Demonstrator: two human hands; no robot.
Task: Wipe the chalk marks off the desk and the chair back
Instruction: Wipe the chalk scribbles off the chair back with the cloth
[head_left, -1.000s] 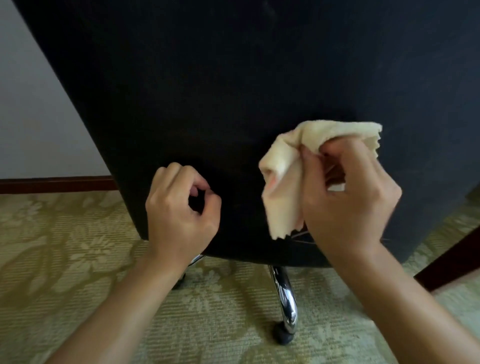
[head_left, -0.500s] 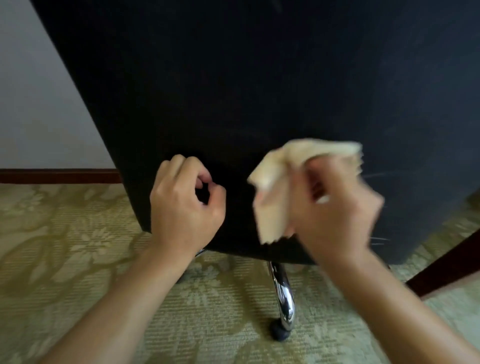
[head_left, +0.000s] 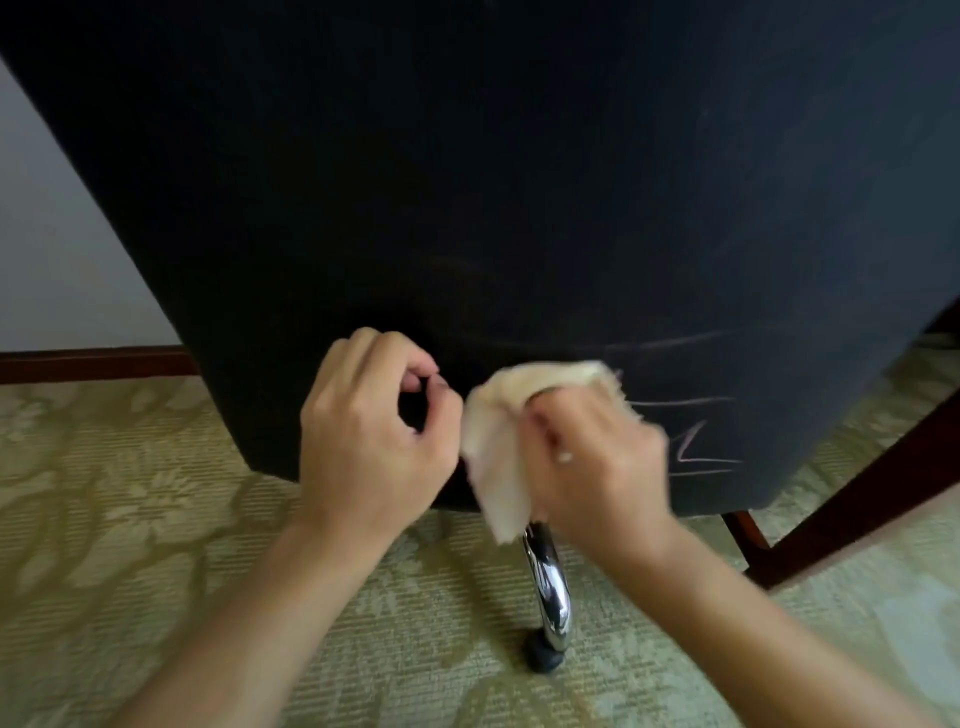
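Both forearms bare, no sleeves; left hand (head_left: 371, 441) ringless.

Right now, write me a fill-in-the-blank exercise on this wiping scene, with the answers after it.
1. The cream cloth is gripped by the ____ hand.
2. The chalk marks sit on the black chair back, to the ____ of the cloth.
3. The left hand holds ____.
4. Below the chair a ____ leg ends in a caster.

Answers: right; right; nothing; chrome

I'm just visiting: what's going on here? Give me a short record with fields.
Activity: wiping chalk off a chair back
Right hand: grip closed on a cream cloth, pressed low on the dark chair back
Left hand: curled, empty, beside the cloth
Chalk marks: lines remain right of the cloth
Floor: patterned carpet
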